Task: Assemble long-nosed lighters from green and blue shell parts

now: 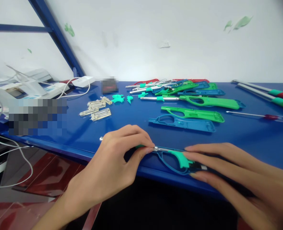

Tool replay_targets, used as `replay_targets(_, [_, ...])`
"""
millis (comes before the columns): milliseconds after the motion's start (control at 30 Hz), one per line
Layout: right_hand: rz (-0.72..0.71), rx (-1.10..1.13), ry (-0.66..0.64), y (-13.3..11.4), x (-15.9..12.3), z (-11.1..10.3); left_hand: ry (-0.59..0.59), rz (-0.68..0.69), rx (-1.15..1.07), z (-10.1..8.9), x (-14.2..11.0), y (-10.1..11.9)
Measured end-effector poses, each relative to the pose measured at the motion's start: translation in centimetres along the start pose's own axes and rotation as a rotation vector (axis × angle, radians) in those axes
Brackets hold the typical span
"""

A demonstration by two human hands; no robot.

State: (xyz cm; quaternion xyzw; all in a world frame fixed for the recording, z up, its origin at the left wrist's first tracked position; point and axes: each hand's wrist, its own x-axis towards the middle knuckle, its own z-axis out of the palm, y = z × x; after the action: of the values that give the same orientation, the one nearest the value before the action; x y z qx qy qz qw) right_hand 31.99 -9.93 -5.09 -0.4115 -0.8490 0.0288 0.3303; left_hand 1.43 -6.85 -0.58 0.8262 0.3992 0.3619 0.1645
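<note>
Blue shell [172, 170] located at the near edge of the table [132, 118], partly covered by the hands; whether its weight is borne by the table cannot be told. Metal tube [157, 149] pinched at the shell's front end by the left hand [118, 153], thumb and fingertips brought together on it. The shell's rear is straddled by the right hand [230, 166], its grip closed along both sides, with a fingertip set against the teal trigger [181, 159]. Shell judged light and stiff, thin plastic; its slender guard loop would probably be flexed or cracked if squeezed. Tube judged rigid, smooth and apt to be rolled; best held close to the shell. Trigger judged small and easily dislodged; light pressure advised. Shell best taken by its side walls, well behind the loop.
</note>
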Motion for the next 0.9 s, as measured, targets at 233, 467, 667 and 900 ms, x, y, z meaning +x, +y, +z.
replay_targets(233, [0.018,0.018,-0.003,0.2,0.05,0.13,-0.031,0.002,0.01,-0.08,0.02,-0.02])
replay_targets(467, [0.03,0.027,-0.003,0.14,-0.19,0.11,-0.067,-0.02,-0.007,-0.54,0.19,0.63])
replay_targets(667, [0.024,0.027,-0.013,0.15,-0.21,0.05,-0.11,-0.087,-0.036,-0.79,0.25,0.69])
replay_targets(900, [0.026,0.038,-0.023,0.19,-0.08,0.05,-0.075,-0.093,-0.042,-0.37,0.2,0.41])
